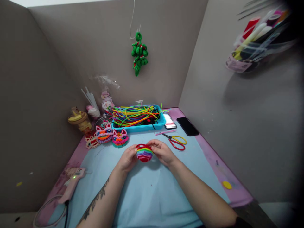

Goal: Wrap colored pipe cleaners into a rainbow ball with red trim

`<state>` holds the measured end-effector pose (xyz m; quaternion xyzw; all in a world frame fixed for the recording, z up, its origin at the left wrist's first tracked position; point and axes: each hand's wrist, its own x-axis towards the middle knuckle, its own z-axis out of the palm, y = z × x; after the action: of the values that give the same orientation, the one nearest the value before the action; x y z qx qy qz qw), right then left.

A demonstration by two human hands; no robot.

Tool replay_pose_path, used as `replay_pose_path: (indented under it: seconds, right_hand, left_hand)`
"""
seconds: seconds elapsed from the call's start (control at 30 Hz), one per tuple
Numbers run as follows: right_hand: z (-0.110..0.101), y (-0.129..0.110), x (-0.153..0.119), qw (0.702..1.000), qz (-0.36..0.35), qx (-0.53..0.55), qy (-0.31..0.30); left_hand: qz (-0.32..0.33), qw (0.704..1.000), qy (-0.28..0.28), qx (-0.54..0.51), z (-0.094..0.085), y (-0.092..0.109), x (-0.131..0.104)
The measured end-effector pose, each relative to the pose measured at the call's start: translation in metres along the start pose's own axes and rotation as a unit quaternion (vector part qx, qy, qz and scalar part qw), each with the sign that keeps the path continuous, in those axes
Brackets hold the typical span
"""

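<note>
Between both hands, above the blue cloth, is a small rounded craft piece striped in rainbow colours, with a red strand along its top. My left hand pinches its left edge, fingers closed. On the opposite side my right hand grips the right edge near the red strand, also closed. Just past my right hand lie scissors with one yellow and one red handle, blades pointing left. Beyond my left hand sits a colourful animal-face craft piece with pink ears.
A blue tray of colourful pipe cleaners stands at the back, beside a black phone. More animal-face pieces are at left. A pink glue gun with a lit green light lies front left. A yellow disc is at right.
</note>
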<state>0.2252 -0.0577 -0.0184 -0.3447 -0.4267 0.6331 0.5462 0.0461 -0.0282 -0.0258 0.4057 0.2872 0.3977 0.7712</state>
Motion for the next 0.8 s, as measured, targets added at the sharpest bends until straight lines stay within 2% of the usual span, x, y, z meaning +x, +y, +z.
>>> replay_pose_path:
  seconds: [0.27, 0.5, 0.63, 0.8]
  right_hand:
    - [-0.0008, 0.0049, 0.0011, 0.999, -0.018, 0.034, 0.007]
    - [-0.0011, 0.0019, -0.0021, 0.998, 0.045, 0.001, -0.039]
    - [0.0012, 0.0025, -0.0008, 0.998, 0.062, -0.031, -0.014]
    - [0.0025, 0.0041, 0.0010, 0.997, 0.056, -0.046, 0.021]
  left_hand:
    - [0.004, 1.000, 0.002, 0.002, -0.0041, -0.0013, -0.0008]
    - [-0.009, 0.995, -0.011, 0.100, -0.0079, -0.0008, -0.0024]
    - [-0.005, 0.988, -0.016, 0.156, -0.0054, 0.0017, -0.0031]
    - [0.000, 0.984, -0.021, 0.178, -0.0045, 0.0028, -0.0025]
